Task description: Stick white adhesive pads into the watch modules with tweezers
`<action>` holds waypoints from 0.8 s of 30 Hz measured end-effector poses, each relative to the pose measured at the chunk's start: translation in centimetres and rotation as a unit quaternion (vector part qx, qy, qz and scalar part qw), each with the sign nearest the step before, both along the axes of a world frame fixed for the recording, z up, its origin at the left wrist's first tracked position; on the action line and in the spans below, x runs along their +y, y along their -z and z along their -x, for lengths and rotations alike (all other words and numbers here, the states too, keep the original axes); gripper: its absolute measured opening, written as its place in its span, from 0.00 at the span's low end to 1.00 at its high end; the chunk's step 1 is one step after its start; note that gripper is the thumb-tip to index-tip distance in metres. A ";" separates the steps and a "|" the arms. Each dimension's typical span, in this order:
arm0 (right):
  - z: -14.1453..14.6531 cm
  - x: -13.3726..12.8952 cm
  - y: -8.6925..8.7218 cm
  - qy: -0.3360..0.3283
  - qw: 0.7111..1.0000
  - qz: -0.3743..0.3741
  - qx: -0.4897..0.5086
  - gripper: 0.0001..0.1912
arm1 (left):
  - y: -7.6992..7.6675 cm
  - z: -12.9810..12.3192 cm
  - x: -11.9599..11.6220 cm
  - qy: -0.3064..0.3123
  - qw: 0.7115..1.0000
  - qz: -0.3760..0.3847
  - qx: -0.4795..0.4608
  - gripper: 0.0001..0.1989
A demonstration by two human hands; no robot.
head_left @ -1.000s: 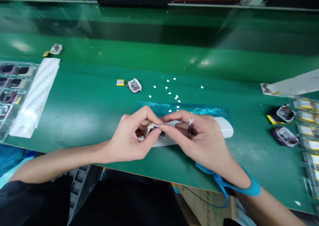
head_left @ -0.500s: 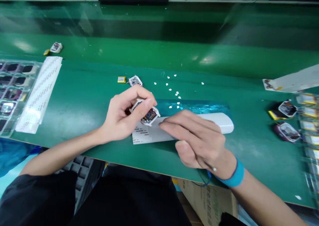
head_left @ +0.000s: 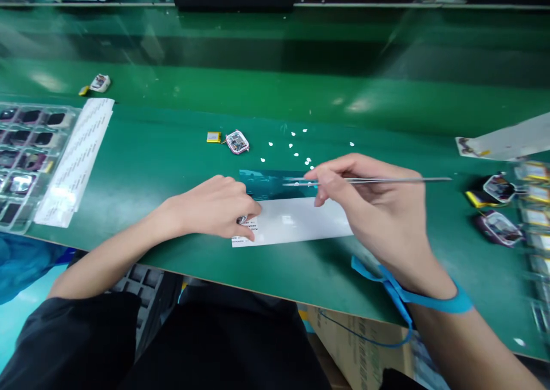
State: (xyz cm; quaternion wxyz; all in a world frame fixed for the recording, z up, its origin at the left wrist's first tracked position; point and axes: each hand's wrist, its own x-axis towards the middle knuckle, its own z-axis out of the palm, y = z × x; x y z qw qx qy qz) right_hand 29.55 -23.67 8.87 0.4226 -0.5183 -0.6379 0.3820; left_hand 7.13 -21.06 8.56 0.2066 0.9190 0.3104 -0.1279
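Observation:
My left hand (head_left: pixel 215 209) is closed, palm down, over the left end of a white backing sheet (head_left: pixel 296 221) with printed text. Its curled fingers hide nearly all of an open watch case (head_left: pixel 242 220); only a small bit shows. In my right hand (head_left: pixel 378 207) are metal tweezers (head_left: pixel 399 180), held nearly level. Their tips lie over a strip of shiny blue film (head_left: pixel 266 181), close by small white stickers (head_left: pixel 296 184). I cannot tell whether the tips pinch one. Behind the film, another open watch case (head_left: pixel 237 142) is wired to a yellow battery (head_left: pixel 213 137).
On the left stands a clear tray (head_left: pixel 55 138) of watch parts beside printed paper strips (head_left: pixel 77 161). Two more open cases, one of them purple (head_left: pixel 498 228), lie at the right near a tray of batteries (head_left: pixel 537 192). A blue wrist strap (head_left: pixel 438 303) trails a cord.
My left hand has turned palm down and lowered the watch case towards the sheet. My right hand has moved up and right from the sheet to the blue film, and the tweezers now show.

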 end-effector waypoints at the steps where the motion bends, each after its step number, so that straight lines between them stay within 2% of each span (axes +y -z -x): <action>1: 0.0 0.1 0.1 -0.034 0.998 0.044 0.010 0.08 | 0.0 -0.1 0.0 0.000 1.000 -0.005 0.010 0.15; 3: -0.1 0.3 0.4 -0.112 0.981 0.156 0.019 0.09 | 0.0 -0.1 0.0 -0.004 1.000 -0.009 0.021 0.16; 5: -0.1 0.5 0.9 -0.171 0.952 0.254 0.012 0.08 | -0.1 0.0 0.0 -0.008 1.000 -0.015 0.026 0.16; 7: -0.1 0.6 1.4 -0.203 0.931 0.304 0.009 0.07 | -0.1 0.0 0.1 -0.011 0.999 -0.020 0.023 0.16; 14: 0.0 1.0 2.4 -0.240 0.915 0.317 0.071 0.06 | 0.3 0.1 0.1 -0.013 1.000 -0.004 -0.020 0.15; 18: 0.0 1.0 2.5 -0.237 0.907 0.340 0.077 0.06 | 0.3 0.1 0.0 -0.017 0.999 -0.001 -0.028 0.17; 24: -0.1 1.4 2.7 -0.265 0.909 0.315 0.070 0.13 | 0.4 0.1 0.0 -0.017 0.999 -0.004 -0.034 0.14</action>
